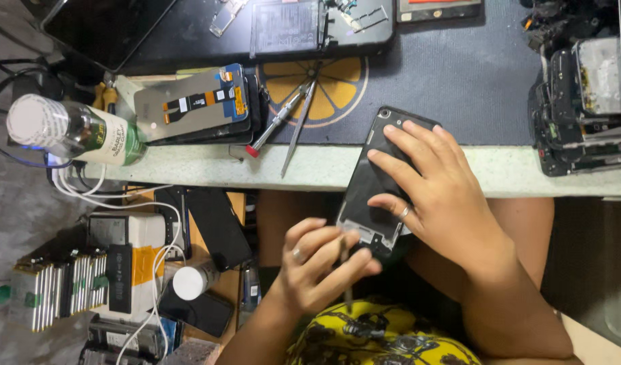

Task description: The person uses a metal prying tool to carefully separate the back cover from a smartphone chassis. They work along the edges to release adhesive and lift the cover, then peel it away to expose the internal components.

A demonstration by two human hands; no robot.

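Observation:
A black phone [368, 182] lies back side up, tilted over the front edge of the work table [513, 172], with its camera end on the blue mat. My right hand [439, 196] rests flat on it, fingers spread, pressing it down; a ring shows on one finger. My left hand [320, 267], also ringed, pinches a thin metal tool [346, 274] whose tip meets the phone's near, opened end. Below the hands are my lap and yellow patterned clothing.
A red-tipped screwdriver [276, 125] and tweezers [300, 128] lie on the mat beside a display panel [192, 101]. A capped bottle [74, 132] lies at the left edge. Dismantled phones [581, 101] are stacked at right. Batteries [53, 290], boxes and a white cable [155, 270] sit lower left.

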